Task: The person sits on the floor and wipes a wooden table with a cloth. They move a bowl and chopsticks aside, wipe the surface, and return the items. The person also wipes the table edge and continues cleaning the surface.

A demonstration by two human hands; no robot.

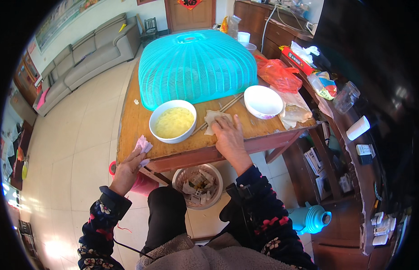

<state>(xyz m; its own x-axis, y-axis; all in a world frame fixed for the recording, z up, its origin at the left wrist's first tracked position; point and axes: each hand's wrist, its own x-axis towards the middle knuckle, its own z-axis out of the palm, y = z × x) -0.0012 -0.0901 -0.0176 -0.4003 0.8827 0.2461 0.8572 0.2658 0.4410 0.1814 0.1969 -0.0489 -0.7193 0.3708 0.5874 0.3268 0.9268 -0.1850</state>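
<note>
At the table's near left corner, my left hand (129, 168) holds a crumpled pink tissue (144, 145). My right hand (228, 136) is palm down near the front edge, its bunched fingers on a beige piece of paper (211, 117) and the little finger held apart. A pair of wooden chopsticks (232, 102) runs back to the right, with the paper lying across part of it. Between my hands stands a white bowl (154, 135) of yellow egg soup (174, 122). To the right of my right hand is a white bowl (263, 101) with nothing visible inside.
A turquoise mesh food cover (196, 67) spans the wooden table (133, 135). A red plastic bag (278, 76) and wrapping paper (295, 109) lie at its right. Beneath are a waste basket (214, 202) and a pink bucket (145, 184). A blue thermos (305, 218) stands lower right.
</note>
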